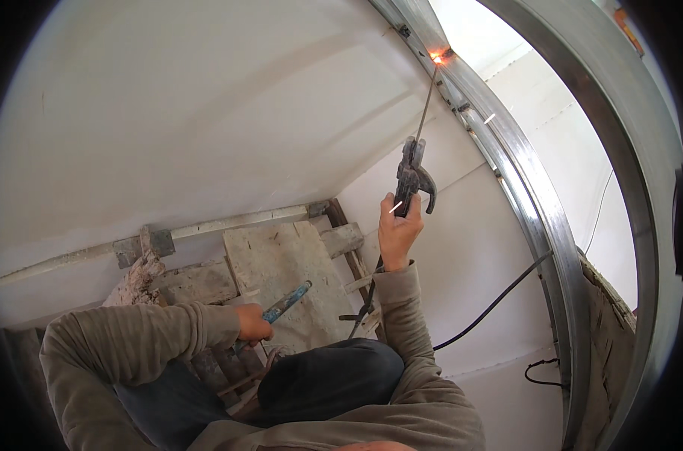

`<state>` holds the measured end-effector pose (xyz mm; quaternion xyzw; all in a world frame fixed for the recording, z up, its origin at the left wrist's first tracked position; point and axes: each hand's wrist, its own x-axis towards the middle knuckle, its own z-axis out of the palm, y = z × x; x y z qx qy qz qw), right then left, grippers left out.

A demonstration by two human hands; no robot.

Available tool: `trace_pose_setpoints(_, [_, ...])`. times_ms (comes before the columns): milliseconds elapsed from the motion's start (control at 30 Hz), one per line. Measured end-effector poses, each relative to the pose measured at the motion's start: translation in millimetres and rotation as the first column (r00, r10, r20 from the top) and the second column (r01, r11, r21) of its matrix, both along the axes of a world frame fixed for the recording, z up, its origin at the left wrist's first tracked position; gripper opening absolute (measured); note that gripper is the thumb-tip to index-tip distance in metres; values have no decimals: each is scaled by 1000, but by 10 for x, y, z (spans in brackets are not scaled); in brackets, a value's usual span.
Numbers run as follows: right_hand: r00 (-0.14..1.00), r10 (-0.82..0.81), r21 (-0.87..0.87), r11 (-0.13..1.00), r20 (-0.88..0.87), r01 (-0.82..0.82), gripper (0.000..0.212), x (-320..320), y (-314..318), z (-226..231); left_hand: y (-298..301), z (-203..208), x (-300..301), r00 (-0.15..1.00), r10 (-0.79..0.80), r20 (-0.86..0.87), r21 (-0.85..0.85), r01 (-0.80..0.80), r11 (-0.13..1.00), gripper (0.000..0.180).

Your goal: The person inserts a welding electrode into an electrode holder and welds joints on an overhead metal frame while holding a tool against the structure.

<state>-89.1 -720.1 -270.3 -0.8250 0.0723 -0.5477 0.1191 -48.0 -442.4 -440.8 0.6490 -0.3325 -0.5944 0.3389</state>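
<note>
My right hand (399,239) is raised and closed around the handle of a black welding electrode holder (408,177). A thin welding rod (427,105) runs up from its jaws. The rod's tip meets a shiny curved metal frame (499,124), where an orange-white glow (437,58) burns. Lower down, my left hand (252,325) grips a worn blue bar-like tool handle (288,300) that points up to the right. The tool's lower end is mostly hidden behind the hand and sleeve, so its kind does not show.
A second curved metal rim (620,113) arcs along the right side. Black cable (496,301) runs from behind my right arm to the frame. Rough wooden boards (281,263) lie below my hands, with a log (138,278) at left. White walls (191,105) surround this spot.
</note>
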Motion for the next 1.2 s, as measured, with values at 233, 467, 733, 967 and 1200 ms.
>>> trace_pose_setpoints(233, [979, 161, 254, 949, 122, -188, 16, 32, 112, -11, 2, -45, 12, 1000, -9, 9, 1, 9, 1000, 30])
trace_pose_setpoints(467, [1000, -15, 107, 994, -7, 16, 22, 22, 141, -57, -3, -76, -10, 1000, 3, 27, 12, -3, 1000, 30])
trace_pose_setpoints(733, [991, -112, -210, 973, -74, 94, 32, -190, 69, -57, 12, -37, 25, 999, -2, 44, -6, 2, 1000, 28])
trace_pose_setpoints(967, [997, -69, -228, 971, 47, 78, 30, -75, 24, -45, -5, -51, 30, 999, -27, 31, 1, 27, 1000, 28])
trace_pose_setpoints(1200, [989, -144, -144, 980, -15, 140, 33, -56, -63, -49, -3, 14, 31, 1000, 3, 5, 20, -3, 1000, 26])
